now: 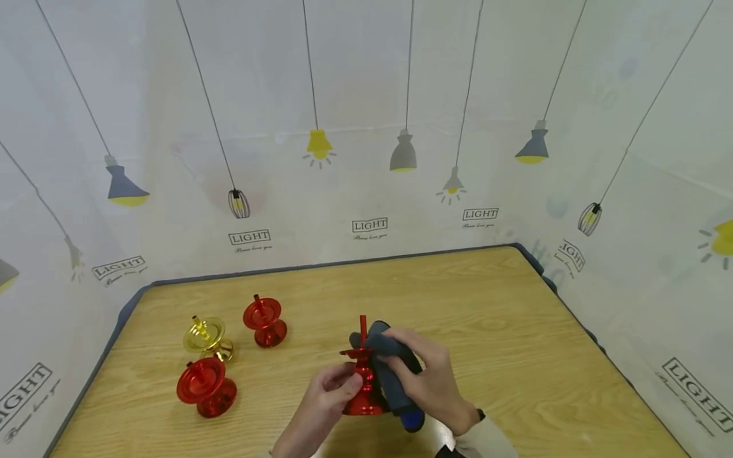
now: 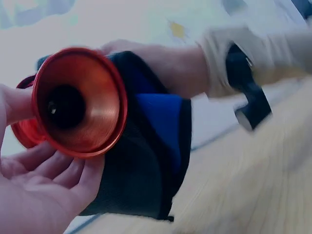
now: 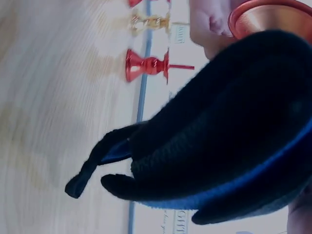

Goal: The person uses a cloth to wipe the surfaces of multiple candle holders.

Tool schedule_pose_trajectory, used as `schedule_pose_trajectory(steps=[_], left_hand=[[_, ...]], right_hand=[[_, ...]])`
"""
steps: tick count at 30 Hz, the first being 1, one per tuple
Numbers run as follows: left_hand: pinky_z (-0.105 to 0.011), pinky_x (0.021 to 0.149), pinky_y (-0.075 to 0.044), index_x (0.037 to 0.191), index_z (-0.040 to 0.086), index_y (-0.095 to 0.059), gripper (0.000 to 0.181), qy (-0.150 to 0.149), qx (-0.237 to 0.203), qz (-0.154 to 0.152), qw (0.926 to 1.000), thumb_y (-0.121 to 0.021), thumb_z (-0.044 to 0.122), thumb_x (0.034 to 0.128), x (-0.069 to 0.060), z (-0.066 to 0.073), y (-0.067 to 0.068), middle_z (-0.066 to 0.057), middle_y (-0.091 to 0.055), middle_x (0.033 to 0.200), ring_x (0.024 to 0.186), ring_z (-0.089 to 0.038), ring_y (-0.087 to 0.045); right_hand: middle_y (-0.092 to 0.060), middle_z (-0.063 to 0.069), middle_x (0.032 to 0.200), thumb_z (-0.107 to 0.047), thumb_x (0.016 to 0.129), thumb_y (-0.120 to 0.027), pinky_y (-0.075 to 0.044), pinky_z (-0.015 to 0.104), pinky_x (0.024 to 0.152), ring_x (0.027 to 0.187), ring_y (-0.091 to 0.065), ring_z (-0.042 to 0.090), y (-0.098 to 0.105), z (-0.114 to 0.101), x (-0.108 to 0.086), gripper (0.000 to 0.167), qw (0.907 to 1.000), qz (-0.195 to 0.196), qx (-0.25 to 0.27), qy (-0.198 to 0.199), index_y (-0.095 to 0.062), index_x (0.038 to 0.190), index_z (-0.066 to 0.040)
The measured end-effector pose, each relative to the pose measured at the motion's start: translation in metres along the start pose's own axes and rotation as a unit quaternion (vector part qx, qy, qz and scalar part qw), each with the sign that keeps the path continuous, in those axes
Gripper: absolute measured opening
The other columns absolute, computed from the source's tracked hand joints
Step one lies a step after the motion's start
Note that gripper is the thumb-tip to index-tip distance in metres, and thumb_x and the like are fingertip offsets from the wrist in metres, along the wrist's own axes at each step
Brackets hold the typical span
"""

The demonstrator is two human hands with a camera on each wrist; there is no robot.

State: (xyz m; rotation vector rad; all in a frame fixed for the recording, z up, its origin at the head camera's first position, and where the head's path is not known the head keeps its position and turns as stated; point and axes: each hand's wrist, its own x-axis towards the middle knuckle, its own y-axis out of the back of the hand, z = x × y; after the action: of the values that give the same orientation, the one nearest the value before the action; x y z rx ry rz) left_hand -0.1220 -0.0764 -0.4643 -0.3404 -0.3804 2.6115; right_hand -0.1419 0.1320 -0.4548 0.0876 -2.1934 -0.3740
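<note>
A shiny red metal candlestick [image 1: 366, 403] with a thin upright stem is held up over the near part of the table. My left hand [image 1: 326, 402] grips it from the left, thumb on its waist. In the left wrist view its hollow flared base [image 2: 100, 109] faces the camera. My right hand [image 1: 431, 375] grips a folded dark grey-blue cloth [image 1: 392, 378] against the candlestick's right side, part of it behind the stem. Blue lining shows on the cloth [image 2: 163, 114] in the left wrist view. The right fingertips are partly hidden by folds.
Two more red candlesticks, one farther back [image 1: 269, 332] and one nearer [image 1: 216, 397], stand on the wood-grain table [image 1: 487, 299] at the left. A gold candlestick [image 1: 222, 350] stands between them. A pale wall covering [image 1: 366, 184] with printed lamps encloses the table's back and sides.
</note>
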Motion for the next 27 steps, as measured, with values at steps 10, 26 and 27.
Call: schedule_pose_trajectory(steps=[10, 26, 27], left_hand=[[-0.027, 0.098, -0.051, 0.128, 0.008, -0.063, 0.03, 0.005, -0.079, -0.058, 0.9952, -0.048, 0.025, 0.1081, 0.003, -0.007, 0.006, 0.005, -0.073, 0.11, 0.104, -0.007, -0.068], [-0.028, 0.078, -0.056, 0.12, 0.0, -0.069, 0.044, -0.024, 0.158, 0.167, 0.973, -0.078, 0.031, 0.0905, 0.001, -0.002, -0.011, -0.006, -0.073, 0.102, 0.092, -0.015, -0.067], [-0.027, 0.079, -0.056, 0.121, -0.001, -0.068, 0.044, -0.021, 0.151, 0.16, 0.9753, -0.077, 0.03, 0.0913, 0.001, -0.003, -0.009, -0.005, -0.073, 0.103, 0.092, -0.014, -0.067]], right_hand=[[-0.075, 0.014, 0.106, 0.009, 0.083, -0.077, -0.055, 0.021, 0.092, 0.1, -0.073, 0.018, -0.004, 0.003, 0.001, 0.036, 0.999, 0.008, 0.024, -0.037, -0.071, 0.117, -0.004], [-0.073, 0.007, 0.106, -0.023, 0.103, -0.06, -0.057, 0.029, 0.09, 0.095, -0.071, 0.021, -0.011, 0.0, 0.003, 0.023, 0.9824, -0.001, -0.135, 0.129, -0.071, 0.115, -0.007], [-0.073, 0.007, 0.106, -0.022, 0.102, -0.061, -0.057, 0.028, 0.091, 0.096, -0.072, 0.022, -0.011, 0.0, 0.002, 0.023, 0.9839, -0.002, -0.128, 0.125, -0.071, 0.116, -0.007]])
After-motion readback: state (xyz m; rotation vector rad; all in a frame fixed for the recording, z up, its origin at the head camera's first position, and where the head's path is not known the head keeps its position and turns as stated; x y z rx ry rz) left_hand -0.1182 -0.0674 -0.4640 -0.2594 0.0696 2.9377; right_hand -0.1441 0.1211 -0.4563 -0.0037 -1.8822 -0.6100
